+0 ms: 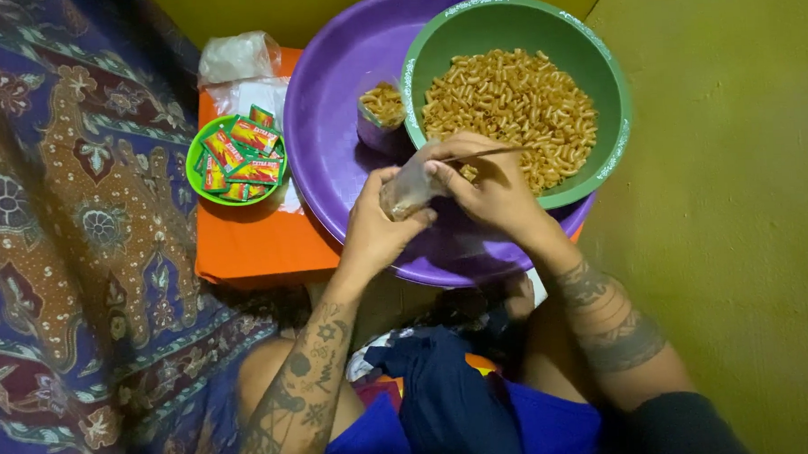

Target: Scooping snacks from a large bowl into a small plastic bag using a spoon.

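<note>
Fingers of both my hands pinch the small clear bag, left hand steadying, right hand spreading its mouth; I keep it level above the purple basin, I judge.

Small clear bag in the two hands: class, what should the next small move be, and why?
Probably spread the bag's mouth wider. Both the left hand and right hand pinch the small clear bag, which looks nearly empty, beside the green bowl heaped with snack pieces.

Dim, warm indoor light from above — soft shadows pool beneath the wide purple plastic basin; corners darken and bend, slightly soft throughout.
</note>
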